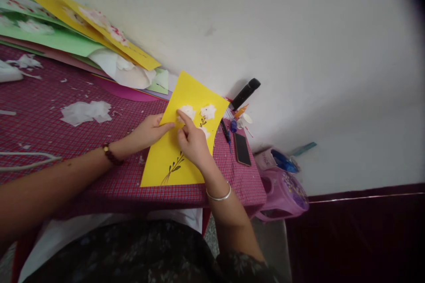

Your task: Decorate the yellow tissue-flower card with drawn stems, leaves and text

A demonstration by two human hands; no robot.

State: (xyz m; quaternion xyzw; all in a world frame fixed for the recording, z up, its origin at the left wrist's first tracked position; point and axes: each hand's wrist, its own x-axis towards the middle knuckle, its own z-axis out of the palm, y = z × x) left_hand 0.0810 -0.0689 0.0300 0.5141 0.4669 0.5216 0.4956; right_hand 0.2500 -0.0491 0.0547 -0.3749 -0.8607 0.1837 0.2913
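Note:
A yellow paper sheet [159, 159] lies tilted near the table's front edge, with white tissue flowers [208, 112] and dark drawn stems on it. My left hand [153, 131] grips the sheet's left edge, thumb on top and fingers partly hidden beneath. Over the middle of the sheet, my right hand [193, 141] points its index finger at the left white flower, the fingertip at the flower's edge. The other fingers of that hand are curled, and nothing shows in them. Part of the flowers and stems is covered by this hand.
Yellow and green flower sheets [63, 37] lean along the wall. Torn white tissue [86, 112] and scraps lie on the checked tablecloth [79, 141]. To the right are a phone [242, 149], a black pen [225, 130] and an upright black object [245, 93]. A pink stool [282, 194] stands beyond.

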